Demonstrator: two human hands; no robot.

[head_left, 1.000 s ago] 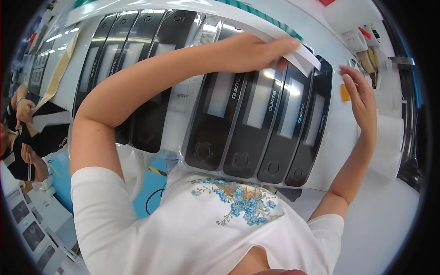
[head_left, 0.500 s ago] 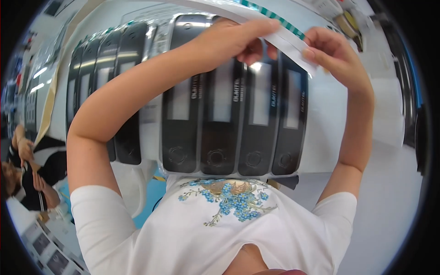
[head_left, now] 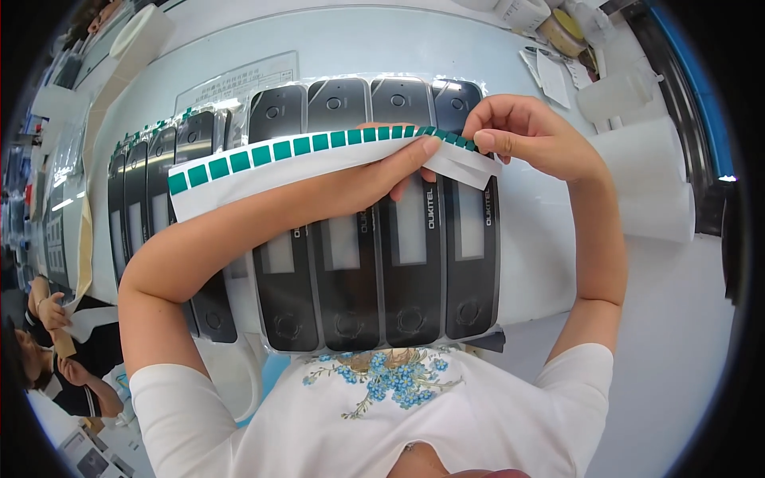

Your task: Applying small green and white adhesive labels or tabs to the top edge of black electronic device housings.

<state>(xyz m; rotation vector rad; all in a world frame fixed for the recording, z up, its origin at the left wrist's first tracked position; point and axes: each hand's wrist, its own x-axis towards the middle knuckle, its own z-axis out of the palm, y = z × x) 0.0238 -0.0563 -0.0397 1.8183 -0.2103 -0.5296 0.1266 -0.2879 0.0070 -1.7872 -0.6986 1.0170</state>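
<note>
A long white backing strip (head_left: 231,182) with a row of green square stickers stretches across the black panels. My left hand (head_left: 398,166) is closed on the strip near its right end, thumb on top and fingers beneath. There the backing bends and a white tail hangs down. My right hand (head_left: 526,137) pinches at the strip's right end, thumb and forefinger together by the last green stickers; whether one has come loose cannot be seen. Below both hands lies a clear-filmed sheet of several black panels (head_left: 345,295), each with a pale window and a ring mark.
More black panels (head_left: 209,296) lie to the left, partly under my left forearm. A clear printed sleeve (head_left: 239,80) lies behind. White rolls (head_left: 637,151) and a tape roll (head_left: 560,30) stand at the right. Another person's hands (head_left: 60,311) work at far left.
Both hands and the strip have come nearer to me, and the strip's row of green stickers now shows at full length. The black panels sit lower in view.
</note>
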